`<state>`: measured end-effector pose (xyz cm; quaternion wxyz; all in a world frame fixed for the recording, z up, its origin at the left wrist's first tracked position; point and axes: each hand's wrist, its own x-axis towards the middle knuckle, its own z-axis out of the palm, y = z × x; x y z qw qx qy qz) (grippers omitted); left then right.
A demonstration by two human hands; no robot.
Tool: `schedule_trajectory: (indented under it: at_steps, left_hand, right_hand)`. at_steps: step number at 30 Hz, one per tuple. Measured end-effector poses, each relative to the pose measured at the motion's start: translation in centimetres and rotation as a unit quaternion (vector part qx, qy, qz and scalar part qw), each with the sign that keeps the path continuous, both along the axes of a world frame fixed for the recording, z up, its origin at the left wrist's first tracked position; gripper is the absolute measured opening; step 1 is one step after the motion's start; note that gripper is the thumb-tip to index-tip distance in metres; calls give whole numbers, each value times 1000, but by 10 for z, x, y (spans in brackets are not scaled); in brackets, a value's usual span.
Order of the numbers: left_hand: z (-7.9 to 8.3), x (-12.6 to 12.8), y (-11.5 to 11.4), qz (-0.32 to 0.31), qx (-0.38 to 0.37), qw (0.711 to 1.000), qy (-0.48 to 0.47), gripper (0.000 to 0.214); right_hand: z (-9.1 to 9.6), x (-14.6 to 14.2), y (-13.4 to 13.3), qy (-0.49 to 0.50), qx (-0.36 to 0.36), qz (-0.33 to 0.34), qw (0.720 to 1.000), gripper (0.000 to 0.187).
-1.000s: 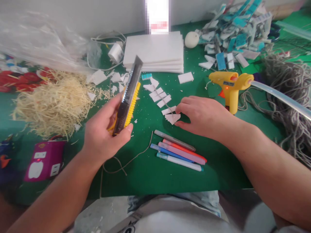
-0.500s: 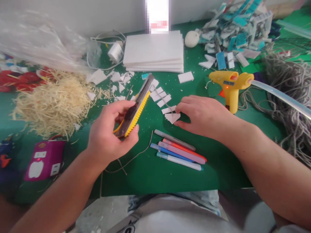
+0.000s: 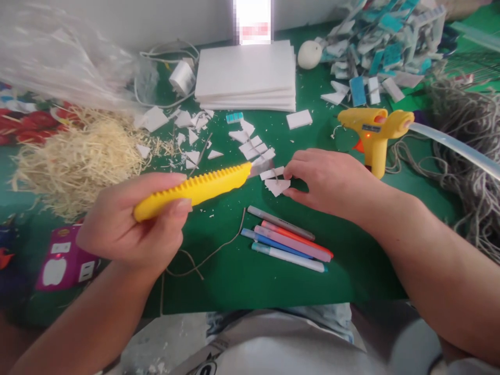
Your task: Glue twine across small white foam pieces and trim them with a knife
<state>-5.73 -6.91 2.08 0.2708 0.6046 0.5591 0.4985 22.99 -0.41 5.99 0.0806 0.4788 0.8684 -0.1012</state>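
Note:
My left hand [image 3: 136, 224] is closed around the handle of a yellow utility knife [image 3: 195, 190]. Its blade [image 3: 261, 166] is out and reaches the row of small white foam pieces, which lie along a thin grey cord. My right hand [image 3: 324, 179] is at the near end of this row, thumb and index finger at the edge of a cut white foam piece [image 3: 277, 186]. Just above that piece is a narrow white strip [image 3: 272, 173], close to the blade tip. Farther up the row lie more white pieces [image 3: 253, 148].
Several markers [image 3: 289, 242] lie near the front. A yellow glue gun [image 3: 375, 135] stands at right beside tangled grey cord [image 3: 461, 151]. White foam sheets [image 3: 246, 73] are stacked behind. Wood shavings [image 3: 86, 156] and a purple box [image 3: 64, 260] are at left, foam scraps [image 3: 386, 47] back right.
My left hand has moved left and down while turning the knife, so the blade now points right at the foam row. My right hand stays nearly in place.

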Motion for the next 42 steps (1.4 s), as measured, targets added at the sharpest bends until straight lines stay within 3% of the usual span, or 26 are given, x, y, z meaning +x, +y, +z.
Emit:
schedule_trajectory:
  at_steps: [5, 9, 11, 16, 24, 32, 42]
  left_hand:
    - [-1, 6, 12, -2, 144, 982, 118, 44]
    - [-2, -2, 21, -99, 365, 903, 204, 32]
    - [0, -3, 24, -138, 406, 876, 221, 35]
    - [9, 4, 23, -164, 382, 876, 245, 40]
    - [8, 4, 23, -148, 383, 874, 259, 38]
    - [15, 11, 27, -148, 390, 866, 276, 22]
    - [13, 6, 24, -160, 389, 861, 285, 26]
  right_hand:
    - [-3, 1, -1, 7, 4, 0, 1000, 20]
    - [-3, 1, -1, 13, 5, 4, 1000, 21]
    - [-2, 1, 0, 16, 8, 6, 1000, 20]
    - [-1, 0, 0, 3, -4, -4, 1000, 20]
    - [-2, 0, 0, -3, -9, -7, 1000, 22]
    - [-1, -1, -1, -5, -5, -7, 1000, 21]
    - [-4, 2, -1, 13, 9, 0, 1000, 20]
